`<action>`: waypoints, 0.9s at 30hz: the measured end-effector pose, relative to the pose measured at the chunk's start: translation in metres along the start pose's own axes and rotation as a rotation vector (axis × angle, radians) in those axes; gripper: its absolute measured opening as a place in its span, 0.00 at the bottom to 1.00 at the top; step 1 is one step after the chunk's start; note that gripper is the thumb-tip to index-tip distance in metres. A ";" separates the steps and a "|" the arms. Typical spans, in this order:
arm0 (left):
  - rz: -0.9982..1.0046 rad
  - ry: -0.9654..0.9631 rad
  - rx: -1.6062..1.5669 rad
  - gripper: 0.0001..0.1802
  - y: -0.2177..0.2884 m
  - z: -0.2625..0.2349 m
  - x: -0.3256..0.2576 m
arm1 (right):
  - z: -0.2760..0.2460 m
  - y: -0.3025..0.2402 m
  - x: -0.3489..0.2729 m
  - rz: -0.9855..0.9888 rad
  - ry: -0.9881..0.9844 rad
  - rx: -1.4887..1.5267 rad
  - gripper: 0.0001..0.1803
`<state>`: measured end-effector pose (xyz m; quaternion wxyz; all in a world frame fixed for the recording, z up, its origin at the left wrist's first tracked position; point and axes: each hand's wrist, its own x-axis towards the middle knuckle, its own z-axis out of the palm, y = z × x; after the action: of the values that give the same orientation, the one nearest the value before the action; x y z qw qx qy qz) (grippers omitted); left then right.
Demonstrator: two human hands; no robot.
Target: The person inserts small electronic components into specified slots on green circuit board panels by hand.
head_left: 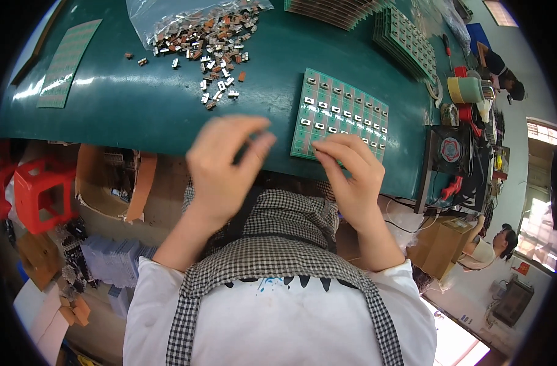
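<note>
A green circuit board panel [342, 110] lies on the dark green table [138, 104], with small switch parts set in many of its cells. My right hand [352, 174] rests at the panel's near edge, fingertips pressed down on its front row. My left hand [226, 161] hovers over the table's near edge to the left of the panel, fingers curled with thumb and fingertips pinched together; whether a part sits between them is hidden. A loose pile of small brown and silver switch parts [211, 43] spills from a clear plastic bag [162, 15] at the far left.
Stacks of green panels [406, 39] stand at the far right, one flat panel [68, 61] lies far left. A tape roll [464, 89], a small fan [452, 149] and tools crowd the right end. A red stool [37, 192] and boxes sit below left. Other people are at right.
</note>
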<state>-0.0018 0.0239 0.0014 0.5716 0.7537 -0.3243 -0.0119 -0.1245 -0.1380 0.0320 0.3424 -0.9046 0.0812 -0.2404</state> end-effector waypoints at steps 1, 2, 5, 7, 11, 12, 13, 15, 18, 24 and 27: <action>0.158 0.119 0.280 0.13 -0.011 -0.003 0.008 | 0.000 0.001 0.003 -0.031 -0.044 -0.119 0.11; 0.126 0.127 0.422 0.14 -0.015 -0.006 0.015 | 0.000 0.001 0.005 -0.055 -0.058 -0.145 0.11; 0.065 0.126 0.602 0.15 -0.028 -0.011 0.022 | 0.006 0.003 0.008 -0.101 -0.110 -0.190 0.11; 0.088 0.082 0.595 0.12 -0.031 -0.011 0.022 | 0.006 0.003 0.009 -0.112 -0.126 -0.203 0.11; 0.107 0.057 0.562 0.10 -0.033 -0.013 0.024 | 0.006 0.002 0.012 -0.115 -0.164 -0.227 0.10; 0.111 0.052 0.562 0.09 -0.033 -0.013 0.025 | 0.006 0.002 0.013 -0.116 -0.166 -0.227 0.10; 0.117 0.048 0.562 0.09 -0.033 -0.014 0.025 | 0.006 0.002 0.013 -0.113 -0.167 -0.224 0.10; 0.131 0.034 0.553 0.09 -0.035 -0.016 0.027 | 0.006 0.002 0.014 -0.110 -0.169 -0.221 0.10; 0.145 -0.005 0.516 0.09 -0.033 -0.023 0.028 | 0.004 0.003 0.015 -0.105 -0.180 -0.216 0.09; 0.159 -0.019 0.440 0.08 -0.033 -0.026 0.026 | 0.007 0.004 0.012 -0.128 -0.180 -0.250 0.10; 0.215 0.024 0.368 0.08 -0.031 -0.023 0.023 | 0.007 0.004 0.012 -0.162 -0.147 -0.263 0.11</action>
<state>0.0404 0.0361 -0.0092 0.4260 0.8067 -0.3925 0.1176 -0.1110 -0.1407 0.0298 0.2056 -0.9604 0.0134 -0.1875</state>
